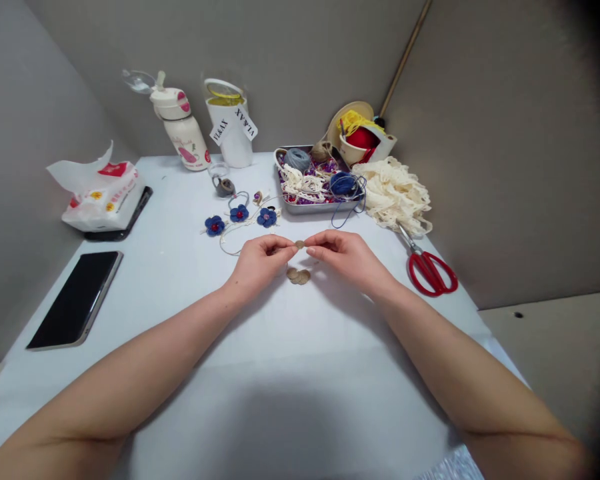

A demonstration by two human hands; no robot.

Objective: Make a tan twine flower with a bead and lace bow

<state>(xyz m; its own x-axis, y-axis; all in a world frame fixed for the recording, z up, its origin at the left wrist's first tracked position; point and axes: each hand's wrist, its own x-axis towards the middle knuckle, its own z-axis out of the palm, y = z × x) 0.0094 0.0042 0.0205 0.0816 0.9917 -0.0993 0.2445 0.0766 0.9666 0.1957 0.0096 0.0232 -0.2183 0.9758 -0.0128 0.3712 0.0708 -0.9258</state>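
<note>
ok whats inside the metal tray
The metal tray holds grey yarn, beige yarn, blue yarn, white trim and small purple-and-red pieces; whatever lies under the yarn and trim is covered.

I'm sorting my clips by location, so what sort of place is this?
Probably a small craft workstation: on the white tabletop are a metal tray holding balls of yarn, blue flower ornaments and red-handled scissors.
</note>
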